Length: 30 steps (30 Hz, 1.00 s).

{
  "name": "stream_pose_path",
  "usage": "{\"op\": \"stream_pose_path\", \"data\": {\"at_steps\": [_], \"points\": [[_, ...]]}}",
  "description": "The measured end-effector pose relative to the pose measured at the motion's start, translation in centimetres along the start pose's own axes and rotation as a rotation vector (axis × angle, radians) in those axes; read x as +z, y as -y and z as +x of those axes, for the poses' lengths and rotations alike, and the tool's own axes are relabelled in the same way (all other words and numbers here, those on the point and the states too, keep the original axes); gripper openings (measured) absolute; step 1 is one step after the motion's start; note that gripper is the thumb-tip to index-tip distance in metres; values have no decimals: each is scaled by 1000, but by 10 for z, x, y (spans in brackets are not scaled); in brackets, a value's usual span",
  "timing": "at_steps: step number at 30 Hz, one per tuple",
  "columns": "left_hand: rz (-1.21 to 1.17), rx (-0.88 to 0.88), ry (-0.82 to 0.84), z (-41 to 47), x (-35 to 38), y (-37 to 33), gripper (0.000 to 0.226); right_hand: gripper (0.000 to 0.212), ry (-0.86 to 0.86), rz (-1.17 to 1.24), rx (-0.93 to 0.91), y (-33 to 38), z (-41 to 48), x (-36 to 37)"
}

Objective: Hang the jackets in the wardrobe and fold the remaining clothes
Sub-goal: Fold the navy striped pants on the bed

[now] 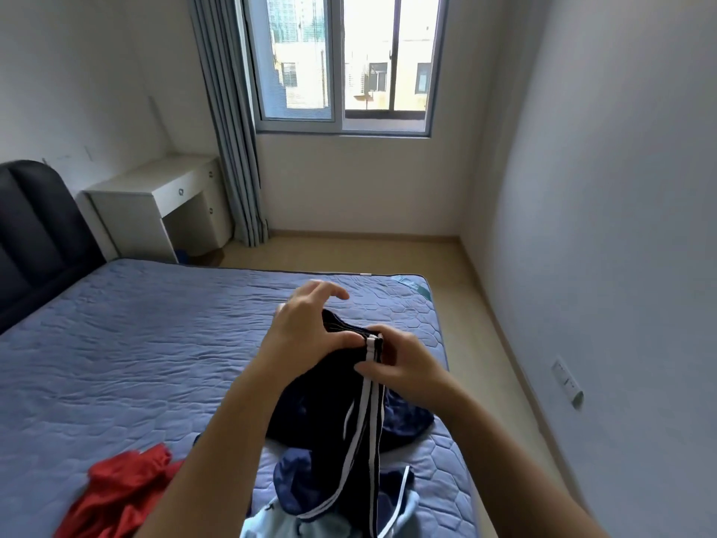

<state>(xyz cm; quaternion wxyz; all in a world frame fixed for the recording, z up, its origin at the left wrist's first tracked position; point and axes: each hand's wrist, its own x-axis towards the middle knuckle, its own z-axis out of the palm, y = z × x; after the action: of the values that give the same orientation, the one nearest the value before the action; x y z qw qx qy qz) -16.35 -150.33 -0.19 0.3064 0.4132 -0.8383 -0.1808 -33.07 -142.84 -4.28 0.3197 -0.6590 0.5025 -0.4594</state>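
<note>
Head view: Two bare hands meet over a bed [135, 343] with a blue quilted cover. They hold dark pants [329, 401] with white stripes down the side. The pants are lifted at the top and the rest hangs down onto the bed.

The left hand [306, 328] has its thumb on the top edge, with the cloth caught between thumb and first finger. Its other fingers are bent and up in the air. The right hand [407, 366] pinches the striped side at the top edge. The two hands are close together, almost touching.

A blue cloth [295, 483] lies under the pants, near the person. A light blue cloth [271, 518] is just below that. A red cloth [124, 495] lies to the left, apart from them.

Past the bed stands a white desk [155, 203], beside a grey curtain [229, 130] and a window [341, 60].
</note>
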Motion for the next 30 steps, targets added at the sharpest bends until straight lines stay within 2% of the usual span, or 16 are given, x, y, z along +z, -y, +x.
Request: {"op": "stream_pose_path", "data": {"at_steps": [2, 6, 9, 11, 14, 18, 22, 24, 27, 30], "points": [[53, 54, 111, 5, -6, 4, 47, 32, -12, -22, -27, 5, 0, -4], [83, 180, 331, 7, -24, 20, 35, 39, -38, 56, -45, 19, 7, -24], [-41, 184, 179, 19, -43, 21, 24, 36, -110, 170, -16, 32, 23, -46], [-163, 127, 25, 33, -54, 13, 22, 22, -76, 272, 57, 39, 34, -53], [-477, 6, -99, 52, -66, -4, 17, 14, -68, 291, 159, 44, 48, -55], [-708, -56, -125, 75, -85, -20, 23, 13, -197, 286, 81, 74, 78, -69], [-724, 6, -148, 112, -129, -47, 21, 13, -267, 164, 4, 131, 118, -100], [-732, -22, -59, 130, -152, -59, 27, 11, -275, 72, -29, 155, 134, -114], [-700, -75, 87, 145, -172, -69, 39, 23, -267, -48, -35, 170, 143, -127], [-662, -102, 138, 151, -177, -72, 49, 23, -211, -13, 3, 171, 144, -135]]}}
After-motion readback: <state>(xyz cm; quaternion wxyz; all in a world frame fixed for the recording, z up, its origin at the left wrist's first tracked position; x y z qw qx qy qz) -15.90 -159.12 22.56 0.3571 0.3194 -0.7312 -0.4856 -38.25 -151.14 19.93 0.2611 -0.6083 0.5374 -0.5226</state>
